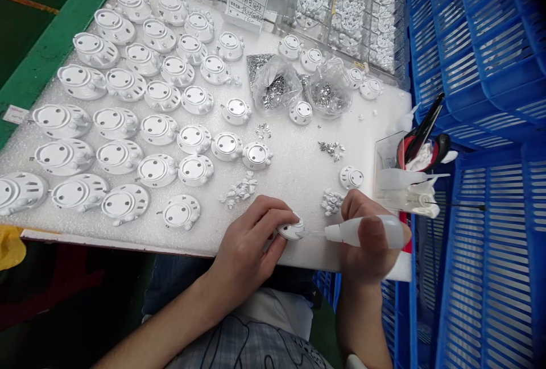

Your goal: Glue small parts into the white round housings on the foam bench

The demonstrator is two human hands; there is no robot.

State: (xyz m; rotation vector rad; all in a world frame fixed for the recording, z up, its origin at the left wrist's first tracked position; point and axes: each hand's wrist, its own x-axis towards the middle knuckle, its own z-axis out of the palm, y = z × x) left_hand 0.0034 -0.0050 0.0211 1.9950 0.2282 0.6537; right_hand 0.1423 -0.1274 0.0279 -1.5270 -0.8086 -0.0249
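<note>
My left hand (251, 238) pinches a small white disc-shaped part (292, 229) near the front edge of the white foam sheet (298, 167). In my right hand (369, 244) is a translucent squeeze bottle (350, 232), its thin nozzle pointing left and reaching the right side of the part. Whether the tip touches it is too fine to tell. Small white pieces lie in a pile (242, 190) beyond my left hand and in another (331, 202) beside my right hand. A single round white part (351, 177) sits beyond the right-hand pile.
Rows of white parts (117, 156) cover the foam's left side. Bags of metal bits (275, 85) and a labelled card (246, 2) are farther back. At right stand a clear box (386, 156) with scissors (422, 136) and bottles, and blue crates (490, 244).
</note>
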